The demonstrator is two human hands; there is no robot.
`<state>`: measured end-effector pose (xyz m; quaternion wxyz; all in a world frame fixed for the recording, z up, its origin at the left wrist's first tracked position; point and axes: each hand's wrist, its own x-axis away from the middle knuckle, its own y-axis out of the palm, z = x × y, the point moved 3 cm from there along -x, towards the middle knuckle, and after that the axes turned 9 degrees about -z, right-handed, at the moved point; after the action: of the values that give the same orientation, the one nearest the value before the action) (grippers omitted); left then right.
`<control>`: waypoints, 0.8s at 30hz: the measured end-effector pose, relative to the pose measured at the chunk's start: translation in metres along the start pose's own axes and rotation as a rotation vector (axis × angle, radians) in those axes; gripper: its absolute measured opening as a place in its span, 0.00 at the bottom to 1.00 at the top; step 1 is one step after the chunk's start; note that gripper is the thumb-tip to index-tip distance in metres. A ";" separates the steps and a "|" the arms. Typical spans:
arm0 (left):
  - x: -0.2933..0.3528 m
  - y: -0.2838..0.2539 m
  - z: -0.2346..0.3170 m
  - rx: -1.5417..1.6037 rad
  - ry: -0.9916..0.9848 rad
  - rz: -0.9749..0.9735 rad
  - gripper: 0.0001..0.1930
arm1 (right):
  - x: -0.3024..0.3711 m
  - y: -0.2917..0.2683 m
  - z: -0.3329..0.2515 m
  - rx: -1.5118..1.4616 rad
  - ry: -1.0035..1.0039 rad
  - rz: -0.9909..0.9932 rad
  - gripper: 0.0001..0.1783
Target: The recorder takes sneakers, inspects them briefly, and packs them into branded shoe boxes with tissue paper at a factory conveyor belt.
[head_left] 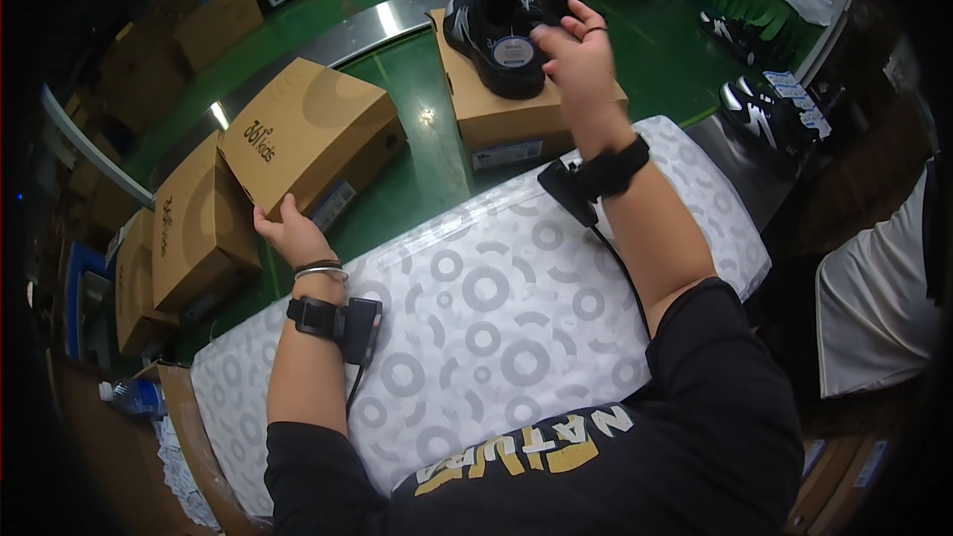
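My left hand (289,237) has its thumb and fingers at the near lower corner of a brown shoe box (308,134), gripping that edge. This box sits tilted against another brown box. My right hand (584,65) is beside a pair of black shoes (508,69), its fingers apart and partly bent toward them; the foremost finger is blurred. A round tag (513,53) shows on the side of the nearer shoe. The pair stands on a closed brown box (496,124). Part of the farther shoe is hidden behind my fingers.
A long stack wrapped in white paper with grey rings (486,298) lies in front of me. More brown boxes (194,228) lean at the left. Black-and-white shoes (764,117) stand at the right on a metal edge. A green belt (427,149) runs behind; a plastic bottle (134,397) lies lower left.
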<state>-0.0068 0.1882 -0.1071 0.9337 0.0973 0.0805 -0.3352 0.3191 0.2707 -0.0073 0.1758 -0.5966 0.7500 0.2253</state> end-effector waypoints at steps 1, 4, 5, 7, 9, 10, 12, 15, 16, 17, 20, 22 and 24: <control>-0.004 0.001 -0.005 -0.010 -0.020 -0.005 0.26 | -0.007 -0.007 0.010 -0.410 0.340 0.021 0.21; -0.010 -0.006 -0.014 -0.180 0.029 0.017 0.27 | -0.026 -0.047 -0.015 -1.201 0.594 -0.216 0.13; -0.014 -0.011 -0.016 -0.175 0.065 0.006 0.27 | -0.024 -0.051 -0.047 -1.282 0.433 -0.335 0.13; -0.015 -0.013 -0.015 -0.126 0.054 -0.011 0.25 | -0.018 -0.079 -0.085 -1.323 0.158 -0.250 0.12; -0.019 -0.002 -0.018 -0.088 0.043 -0.125 0.23 | 0.008 -0.093 -0.139 -1.486 0.048 -0.397 0.11; -0.024 -0.005 -0.024 -0.090 0.046 -0.140 0.21 | 0.010 -0.112 -0.147 -1.440 -0.173 -0.382 0.12; -0.045 -0.024 -0.033 -0.084 0.018 -0.129 0.23 | 0.011 -0.122 -0.158 -1.616 -0.256 -0.498 0.08; -0.046 -0.022 -0.032 -0.138 0.000 -0.083 0.27 | -0.003 -0.158 -0.155 -1.564 -0.318 -0.265 0.04; -0.049 -0.024 -0.034 -0.143 -0.013 -0.105 0.28 | -0.010 -0.172 -0.144 -1.578 -0.328 -0.147 0.02; -0.050 -0.024 -0.035 -0.141 -0.025 -0.127 0.28 | -0.011 -0.175 -0.142 -1.572 -0.321 -0.144 0.02; -0.053 -0.029 -0.045 -0.164 -0.082 -0.118 0.30 | -0.004 -0.183 -0.145 -1.534 -0.282 -0.145 0.02; -0.048 -0.029 -0.042 -0.222 -0.132 -0.137 0.32 | 0.005 -0.188 -0.151 -1.511 -0.263 -0.153 0.02; -0.049 -0.018 -0.045 -0.194 -0.121 -0.184 0.32 | -0.001 -0.147 -0.128 -1.462 -0.267 -0.164 0.02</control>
<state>-0.0599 0.2147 -0.1421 0.9072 -0.0214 0.0646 -0.4152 0.4628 0.1736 0.0813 -0.1600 -0.5830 0.3342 0.7231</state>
